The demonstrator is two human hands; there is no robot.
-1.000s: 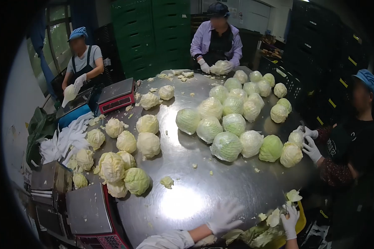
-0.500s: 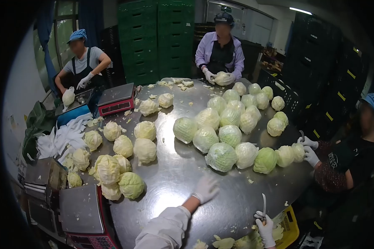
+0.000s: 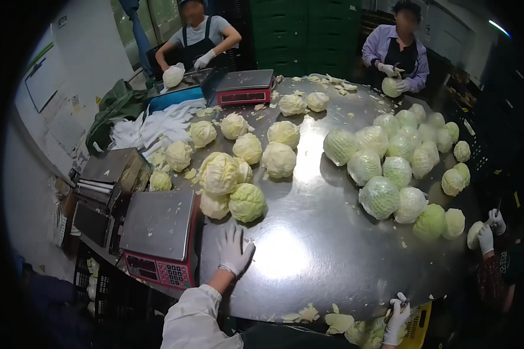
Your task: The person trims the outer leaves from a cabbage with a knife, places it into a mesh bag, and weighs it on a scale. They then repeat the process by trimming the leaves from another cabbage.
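My left hand (image 3: pixel 235 251), in a white glove, lies with fingers stretched out on the metal table (image 3: pixel 332 264). It holds nothing. Just beyond its fingertips is a pale green cabbage (image 3: pixel 247 203), beside a stack of yellowish cabbages (image 3: pixel 218 173). To its left stands a red scale (image 3: pixel 157 224) with a bare metal plate. My right hand (image 3: pixel 396 323), gloved too, is closed on a knife (image 3: pixel 400 300) at the table's near edge; little of the blade shows from this angle. Below that hand are loose cabbage leaves (image 3: pixel 364 333) and a yellow crate (image 3: pixel 418 327).
Net-wrapped cabbages (image 3: pixel 379 198) crowd the table's right half. A second red scale (image 3: pixel 244 87) and white netting (image 3: pixel 151 131) are at the far left. Three co-workers stand around the table: one (image 3: pixel 201 43) far left, one (image 3: pixel 399 55) far right, one (image 3: pixel 501 262) at right, each handling a cabbage.
My view has turned left and down. My left hand has moved left across the table to the cabbage stack. My right hand still grips the knife, its blade now less visible.
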